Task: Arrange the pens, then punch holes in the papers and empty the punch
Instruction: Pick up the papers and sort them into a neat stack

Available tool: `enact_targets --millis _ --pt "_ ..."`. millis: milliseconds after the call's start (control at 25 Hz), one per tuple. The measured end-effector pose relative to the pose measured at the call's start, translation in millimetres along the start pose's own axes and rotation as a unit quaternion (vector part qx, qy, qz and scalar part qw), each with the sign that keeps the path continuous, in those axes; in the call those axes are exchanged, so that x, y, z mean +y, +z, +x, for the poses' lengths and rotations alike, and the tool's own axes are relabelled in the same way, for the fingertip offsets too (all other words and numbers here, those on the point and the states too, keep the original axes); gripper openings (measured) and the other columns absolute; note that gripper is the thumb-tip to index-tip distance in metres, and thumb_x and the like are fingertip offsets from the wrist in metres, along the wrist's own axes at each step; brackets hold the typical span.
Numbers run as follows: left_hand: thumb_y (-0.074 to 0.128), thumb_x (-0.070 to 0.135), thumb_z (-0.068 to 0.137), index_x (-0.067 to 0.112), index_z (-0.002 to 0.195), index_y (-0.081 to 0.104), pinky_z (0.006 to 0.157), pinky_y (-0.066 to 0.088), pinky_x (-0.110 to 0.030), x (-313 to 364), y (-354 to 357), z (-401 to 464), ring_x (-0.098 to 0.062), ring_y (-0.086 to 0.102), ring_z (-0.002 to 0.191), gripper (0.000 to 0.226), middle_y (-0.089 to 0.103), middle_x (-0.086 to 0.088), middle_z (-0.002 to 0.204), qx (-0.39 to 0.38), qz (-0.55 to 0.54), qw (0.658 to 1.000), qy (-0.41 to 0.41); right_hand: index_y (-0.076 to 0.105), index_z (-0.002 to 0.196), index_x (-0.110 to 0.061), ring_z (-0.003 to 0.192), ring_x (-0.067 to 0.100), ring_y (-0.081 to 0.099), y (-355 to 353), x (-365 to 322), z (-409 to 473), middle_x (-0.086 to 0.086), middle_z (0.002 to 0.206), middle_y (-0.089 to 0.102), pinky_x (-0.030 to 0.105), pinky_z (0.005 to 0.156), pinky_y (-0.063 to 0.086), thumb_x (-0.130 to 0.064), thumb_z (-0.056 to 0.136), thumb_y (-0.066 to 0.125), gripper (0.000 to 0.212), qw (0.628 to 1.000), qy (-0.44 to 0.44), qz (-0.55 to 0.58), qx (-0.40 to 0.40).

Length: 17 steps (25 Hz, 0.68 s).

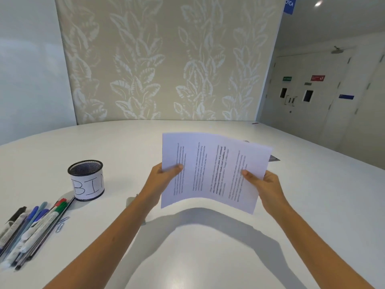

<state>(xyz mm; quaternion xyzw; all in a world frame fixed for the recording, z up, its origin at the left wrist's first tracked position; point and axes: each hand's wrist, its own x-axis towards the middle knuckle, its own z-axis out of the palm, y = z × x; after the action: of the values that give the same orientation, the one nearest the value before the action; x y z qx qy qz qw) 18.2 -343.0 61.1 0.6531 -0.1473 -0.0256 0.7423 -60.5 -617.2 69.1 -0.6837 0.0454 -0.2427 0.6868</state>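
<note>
I hold a sheaf of printed white papers (212, 170) in the air above the table, turned sideways so the text lines run up and down. My left hand (164, 176) pinches its left edge, thumb on top. My right hand (264, 184) pinches its right edge the same way. Several pens and markers (31, 228) lie side by side in a row at the table's left front. A grey object (131, 202), perhaps the punch, peeks out from under my left forearm; most of it is hidden.
A black mesh cup labelled "BIN" (86, 180) stands on the white table (198, 257) behind the pens. Paper clips (61, 224) lie beside the pens. A dark corner (274, 158) shows behind the papers. A patterned wall panel rises past the table's far edge.
</note>
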Motion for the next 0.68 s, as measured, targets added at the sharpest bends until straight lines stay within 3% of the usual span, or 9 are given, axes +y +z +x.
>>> enact_targets --millis 120,240,400,560,680 --pt "0.07 0.027 0.083 0.016 0.115 0.066 0.086 0.055 -0.042 -28.6 1.6 -12.3 -0.023 0.069 0.098 0.033 0.073 -0.003 0.108 -0.005 0.007 1.0 -0.029 0.07 0.1 -0.007 0.095 0.032 0.07 -4.9 31.7 -13.1 0.012 0.103 0.074 0.053 0.091 0.052 -0.014 0.077 0.075 0.025 0.998 0.063 -0.004 -0.008" --pt "0.067 0.027 0.086 0.022 0.109 0.065 0.072 0.055 -0.029 -25.8 7.5 -17.5 -0.021 0.068 0.095 0.023 0.073 0.0 0.104 0.003 0.005 1.0 -0.025 0.07 0.1 -0.012 0.094 0.032 0.069 0.6 33.9 -15.9 0.008 0.101 0.075 0.051 0.088 0.054 -0.016 0.079 0.073 0.022 0.998 0.06 -0.008 -0.006" --pt "0.067 0.031 0.086 0.025 0.11 0.064 0.075 0.055 -0.033 -11.8 7.6 -12.5 -0.021 0.069 0.093 0.025 0.072 0.001 0.104 0.022 -0.008 1.0 -0.006 0.069 0.097 -0.019 0.089 0.025 0.07 7.7 20.4 -12.9 0.0 0.096 0.075 0.039 0.079 0.057 -0.015 0.081 0.071 0.016 1.0 0.027 0.016 0.003" --pt "0.067 0.027 0.086 0.028 0.099 0.065 0.071 0.052 -0.03 -23.5 4.5 -19.6 -0.019 0.067 0.092 0.013 0.072 0.004 0.099 0.025 0.004 0.999 -0.035 0.07 0.099 -0.015 0.093 0.029 0.07 3.6 37.6 -22.5 0.005 0.098 0.076 0.046 0.085 0.056 -0.016 0.08 0.072 0.019 0.997 0.073 0.008 0.005" --pt "0.066 0.027 0.087 0.023 0.106 0.065 0.081 0.051 -0.036 -34.6 6.7 -21.0 -0.02 0.066 0.095 0.019 0.072 0.002 0.102 0.044 0.001 0.997 -0.07 0.071 0.099 -0.014 0.096 0.028 0.07 2.2 49.0 -25.8 0.006 0.1 0.075 0.047 0.086 0.054 -0.015 0.078 0.074 0.021 0.994 0.109 0.006 -0.006"
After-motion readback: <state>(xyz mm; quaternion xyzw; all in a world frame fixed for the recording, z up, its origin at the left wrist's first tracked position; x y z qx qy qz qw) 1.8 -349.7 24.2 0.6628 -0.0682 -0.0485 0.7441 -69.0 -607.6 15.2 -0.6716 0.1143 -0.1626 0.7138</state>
